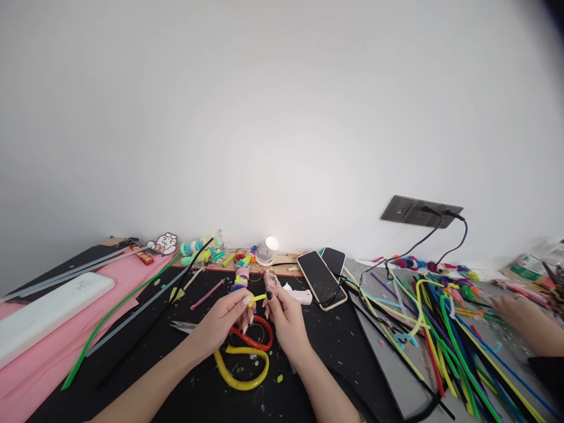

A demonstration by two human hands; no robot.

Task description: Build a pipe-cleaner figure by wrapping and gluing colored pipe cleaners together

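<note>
My left hand [231,311] and my right hand [284,311] meet over the black mat [141,352]. Between their fingertips is a short yellow pipe cleaner [258,298], one end pinched in each hand. Just below my hands lie scissors [242,385] with one red and one yellow handle; their blades poke out left of my left wrist, and the middle is hidden. Beyond my fingers stand colourful bundles of coiled pipe cleaner [241,276]. A pale pink tool [303,296], partly hidden, lies right of my right hand.
Two phones [321,279] lie right of centre, with cables running to a wall socket [420,211]. Many loose pipe cleaners [445,329] cover the grey board at right, where another person's hand [513,314] rests. Left are a white box [57,311] and pink sheets; a paper cup [267,251] stands behind.
</note>
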